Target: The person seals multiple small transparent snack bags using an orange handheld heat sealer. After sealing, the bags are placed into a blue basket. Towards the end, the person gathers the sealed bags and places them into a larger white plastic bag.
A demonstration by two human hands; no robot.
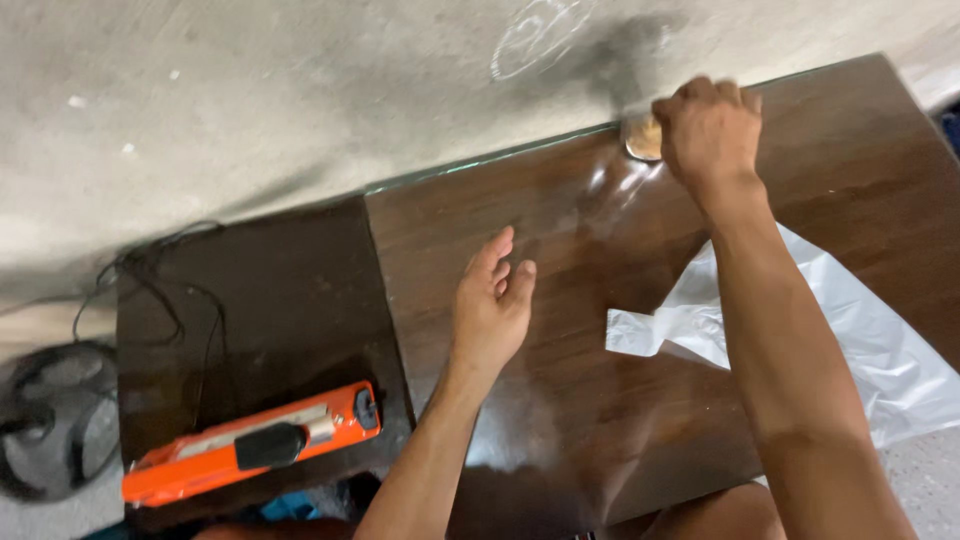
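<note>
Presently, a small round jar (pixel 643 137) is clasped by the right hand (pixel 708 130) at the table (pixel 560 400) edge, beside a white plastic bag (pixel 880 360); the left hand (pixel 490 300) is held open, empty.

You look down on a dark brown wooden table (pixel 600 400) with a glossy top that reflects the light. Beside it stands a lower black stand (pixel 270 300), with a thin black cable (pixel 150 280) draped over it. Beyond both lies a grey concrete floor (pixel 250 100) bearing a white chalk scribble (pixel 535 35).
</note>
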